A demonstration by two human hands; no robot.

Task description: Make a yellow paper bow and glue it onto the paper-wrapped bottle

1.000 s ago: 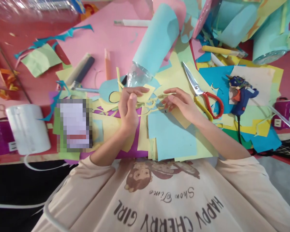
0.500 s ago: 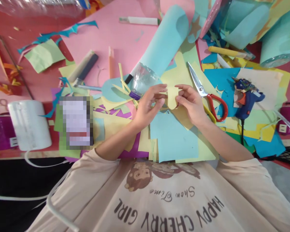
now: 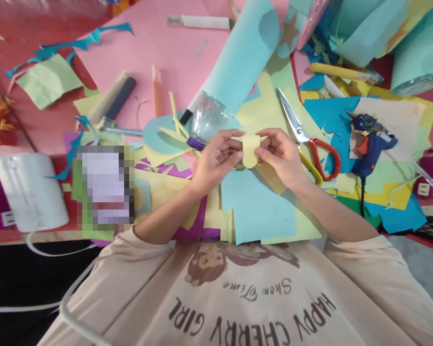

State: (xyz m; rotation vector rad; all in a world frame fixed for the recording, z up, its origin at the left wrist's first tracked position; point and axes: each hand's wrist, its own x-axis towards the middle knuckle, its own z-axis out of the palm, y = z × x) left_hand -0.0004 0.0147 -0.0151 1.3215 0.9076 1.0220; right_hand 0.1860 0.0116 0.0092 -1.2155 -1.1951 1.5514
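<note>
Head view: blue-wrapped bottle point(image 3: 243, 60) lies just beyond the small yellow paper point(image 3: 251, 150), scissors point(image 3: 300, 135) to the right
Left hand point(image 3: 216, 161) and right hand point(image 3: 282, 157), curled inward, hold this paper by opposite edges, near a blue sheet point(image 3: 263, 209)

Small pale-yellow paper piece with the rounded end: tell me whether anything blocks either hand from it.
Nothing visible does: the left hand and right hand hold the small pale-yellow paper piece at opposite side edges. The metal scissors with red and yellow handles lie beside the right hand, not in between.
</note>
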